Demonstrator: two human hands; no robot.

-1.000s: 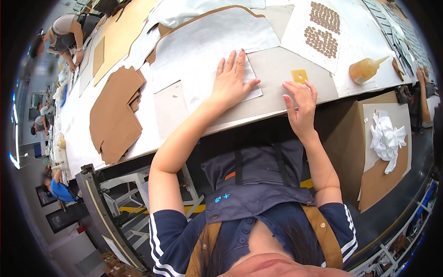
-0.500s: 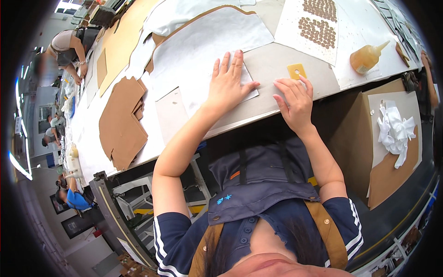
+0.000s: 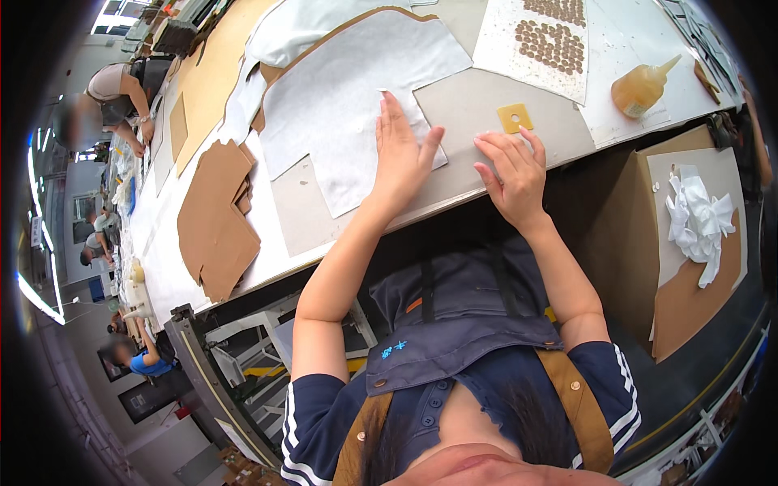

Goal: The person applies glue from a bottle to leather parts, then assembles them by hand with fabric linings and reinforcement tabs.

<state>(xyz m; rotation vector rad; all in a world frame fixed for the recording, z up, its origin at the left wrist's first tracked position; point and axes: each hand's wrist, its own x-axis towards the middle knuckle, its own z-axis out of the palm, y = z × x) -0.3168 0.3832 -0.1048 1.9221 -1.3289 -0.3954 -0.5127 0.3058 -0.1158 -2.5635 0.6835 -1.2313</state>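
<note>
A large white sheet piece [image 3: 348, 89], with a brown strip along its far edge, lies on the grey work table. My left hand [image 3: 399, 158] rests on its near part, fingers stretched out side by side and thumb apart, holding nothing. To the right, my right hand [image 3: 515, 170] hovers at or just above the table top, its fingers loosely bent and apart. Just beyond those fingertips lies a small yellow square [image 3: 515, 118] with a round hole. The forefinger reaches its near edge; whether it touches, I cannot tell.
Stacked brown cut pieces [image 3: 217, 223] lie at the left. A white sheet with rows of small brown discs [image 3: 551, 47] is at the far right, near an amber squeeze bottle [image 3: 640, 89]. Below the table's right edge stands a cardboard box [image 3: 620, 211] beside white gloves [image 3: 697, 219]. Other people work far left.
My left hand has turned more onto its side, and its spread fingers have come together, still over the white piece. My right hand stays beside the yellow square. The view has shifted slightly.
</note>
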